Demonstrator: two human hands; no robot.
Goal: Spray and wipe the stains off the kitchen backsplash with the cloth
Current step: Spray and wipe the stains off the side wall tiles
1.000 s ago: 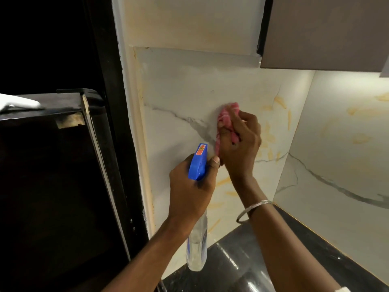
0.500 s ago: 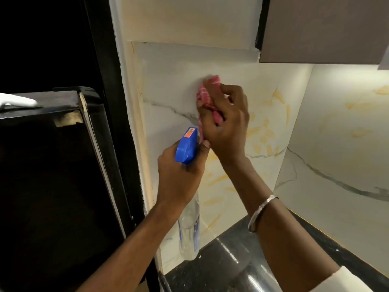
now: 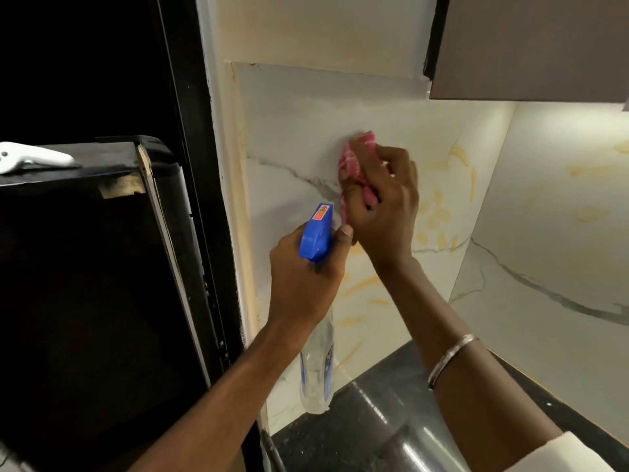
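Clenched round the pink cloth (image 3: 355, 158), my right hand (image 3: 383, 212) presses it against the marble-look backsplash (image 3: 292, 131), right where a grey vein crosses the panel. My fingers curl over the bunched fabric, and a strip of it hangs down past the heel of my palm.

Just below and to the left, my left hand (image 3: 306, 277) grasps the spray bottle (image 3: 317, 369) by its neck. My thumb sticks up beside the blue trigger head (image 3: 316, 238), close against my right hand, and the nozzle points at the wall. The bottle's body is clear plastic with blue print on it, and it hangs upright under my fist, above the dark countertop (image 3: 374, 424). I can see the wall through it, but I cannot tell how much liquid it holds.

Yellow-orange stains (image 3: 439, 216) smear the backsplash to the right of the cloth and below both hands, with more on the adjoining wall panel. A silver bangle (image 3: 452, 359) sits on my right forearm. A brown cabinet (image 3: 527, 46) hangs at the upper right. A black appliance (image 3: 85, 284) stands on my left, with a white object (image 3: 30, 156) on top.
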